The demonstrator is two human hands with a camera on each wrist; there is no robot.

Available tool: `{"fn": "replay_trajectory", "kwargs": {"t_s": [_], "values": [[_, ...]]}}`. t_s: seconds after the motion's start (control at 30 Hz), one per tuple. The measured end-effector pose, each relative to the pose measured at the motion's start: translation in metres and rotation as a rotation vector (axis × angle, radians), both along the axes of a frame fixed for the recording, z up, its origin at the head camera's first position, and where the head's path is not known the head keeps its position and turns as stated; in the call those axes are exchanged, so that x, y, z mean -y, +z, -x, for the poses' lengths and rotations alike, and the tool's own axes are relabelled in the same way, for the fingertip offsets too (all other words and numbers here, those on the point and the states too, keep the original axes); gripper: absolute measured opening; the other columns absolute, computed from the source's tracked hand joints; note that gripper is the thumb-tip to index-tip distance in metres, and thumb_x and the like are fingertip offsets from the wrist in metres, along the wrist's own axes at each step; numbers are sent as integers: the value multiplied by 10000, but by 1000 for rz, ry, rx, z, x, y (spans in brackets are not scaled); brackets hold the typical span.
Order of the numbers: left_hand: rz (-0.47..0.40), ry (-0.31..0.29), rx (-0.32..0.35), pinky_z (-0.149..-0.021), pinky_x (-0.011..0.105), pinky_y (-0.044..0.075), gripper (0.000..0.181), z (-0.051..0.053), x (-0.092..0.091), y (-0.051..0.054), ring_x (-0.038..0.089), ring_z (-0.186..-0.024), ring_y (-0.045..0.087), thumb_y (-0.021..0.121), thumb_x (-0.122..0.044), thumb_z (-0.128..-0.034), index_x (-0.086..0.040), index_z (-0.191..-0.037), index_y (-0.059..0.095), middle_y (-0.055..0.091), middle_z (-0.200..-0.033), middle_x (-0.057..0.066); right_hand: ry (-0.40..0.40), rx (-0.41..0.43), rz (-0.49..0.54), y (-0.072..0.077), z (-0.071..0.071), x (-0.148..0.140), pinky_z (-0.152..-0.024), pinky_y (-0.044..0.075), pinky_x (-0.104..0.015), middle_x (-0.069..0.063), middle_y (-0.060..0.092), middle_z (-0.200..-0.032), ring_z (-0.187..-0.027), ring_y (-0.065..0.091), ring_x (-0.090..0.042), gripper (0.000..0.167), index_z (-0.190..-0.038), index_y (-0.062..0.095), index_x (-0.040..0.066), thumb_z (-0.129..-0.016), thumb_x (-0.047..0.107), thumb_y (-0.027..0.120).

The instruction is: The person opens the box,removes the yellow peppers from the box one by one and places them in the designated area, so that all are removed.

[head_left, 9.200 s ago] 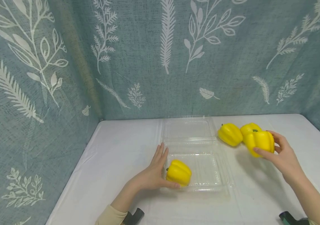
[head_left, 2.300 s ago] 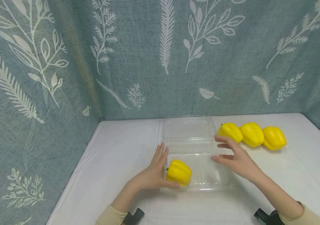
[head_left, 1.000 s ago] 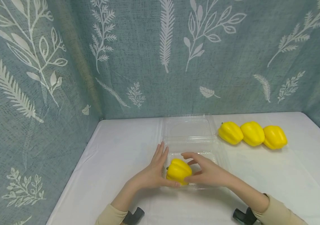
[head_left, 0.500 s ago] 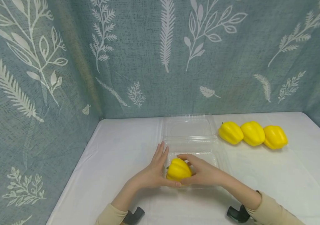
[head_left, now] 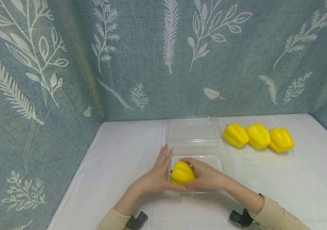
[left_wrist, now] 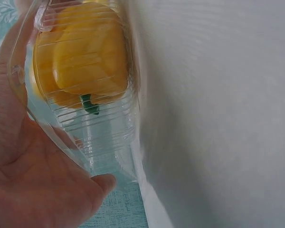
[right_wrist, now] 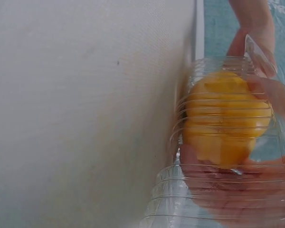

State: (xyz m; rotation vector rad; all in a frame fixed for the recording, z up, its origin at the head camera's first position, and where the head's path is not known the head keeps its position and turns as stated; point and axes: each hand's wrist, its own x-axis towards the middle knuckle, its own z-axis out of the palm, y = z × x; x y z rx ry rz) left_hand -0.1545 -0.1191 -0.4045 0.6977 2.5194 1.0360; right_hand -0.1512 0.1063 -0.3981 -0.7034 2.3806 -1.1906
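Note:
A yellow bell pepper (head_left: 182, 173) lies in the left part of a clear plastic clamshell container (head_left: 209, 187) with its lid folded back. My right hand (head_left: 208, 175) grips this pepper from the right, thumb at the front and fingers over the far side. In the right wrist view, the pepper (right_wrist: 223, 121) and the fingers show through the ribbed wall. My left hand (head_left: 156, 177) rests against the container's left edge, fingers extended and thumb along the front rim. Through the plastic in the left wrist view, the pepper's green stem (left_wrist: 89, 104) points toward that hand's side.
Three more yellow bell peppers, a left one (head_left: 236, 135), a middle one (head_left: 258, 136) and a right one (head_left: 281, 140), sit in a row right of the clear lid (head_left: 192, 131). White cloth covers the table (head_left: 123, 143). A leaf-patterned curtain (head_left: 152, 64) stands behind.
My right hand has set a pepper at the right end of the back row, then moved left into the container and taken hold of the pepper there. My left hand has stayed put.

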Motion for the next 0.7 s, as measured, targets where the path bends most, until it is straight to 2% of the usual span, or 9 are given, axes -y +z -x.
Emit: {"fn": "replay_trajectory", "kwargs": {"t_s": [0.27,0.7], "values": [[6,1,-3,-1140,588,71,1278,0,1,0,188,-1435,-247,826,-529,-708,-84,-1568,-9,-257,-1592,49,-13,-6,2,-2,0,-1,-969,464,-520,-102,555,-1351,-1165,546,-267,791,-1448,411,94,-796,314,803],[6,5,-2,-1137,599,89,1281,0,0,0,186,-1440,-241,829,-527,-704,-92,-1570,-9,-251,-1595,36,-33,-56,-24,0,-1,-4,-929,499,-517,-106,564,-1345,-1174,552,-331,798,-1423,448,87,-771,352,823]]}}
